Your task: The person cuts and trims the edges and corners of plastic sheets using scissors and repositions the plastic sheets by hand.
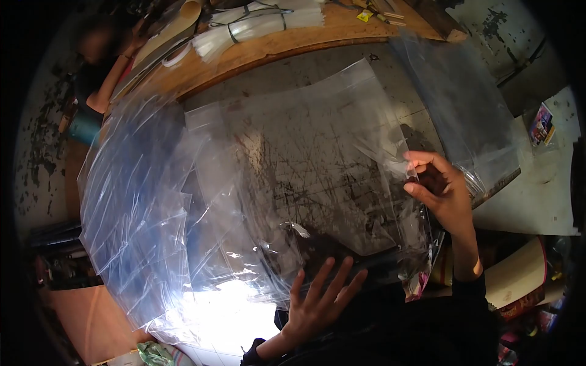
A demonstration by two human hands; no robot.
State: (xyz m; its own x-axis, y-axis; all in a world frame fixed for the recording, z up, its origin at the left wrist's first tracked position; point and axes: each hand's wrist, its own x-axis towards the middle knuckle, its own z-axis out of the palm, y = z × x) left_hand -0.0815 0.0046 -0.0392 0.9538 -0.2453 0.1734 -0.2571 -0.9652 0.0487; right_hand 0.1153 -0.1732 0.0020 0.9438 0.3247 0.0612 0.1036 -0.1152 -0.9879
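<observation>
A clear plastic sheet [317, 116], perhaps a flat bag, lies spread over the scratched dark work surface in front of me. My right hand [444, 190] pinches its right edge between thumb and fingers. Near the front edge, my left hand [323, 302] has its fingers spread, palm down, over the plastic; whether it presses on it I cannot tell. To the left is a large heap of crinkled clear plastic [140, 207], with strong glare at its front. Another pile of clear plastic [458, 104] lies along the right side of the table.
A wooden board [244, 58] along the far edge carries a tied bundle of translucent strips [262, 24] and a small yellow item [364, 15]. Another person's arm [113, 79] shows at the far left. A printed packet [541, 125] lies at the right.
</observation>
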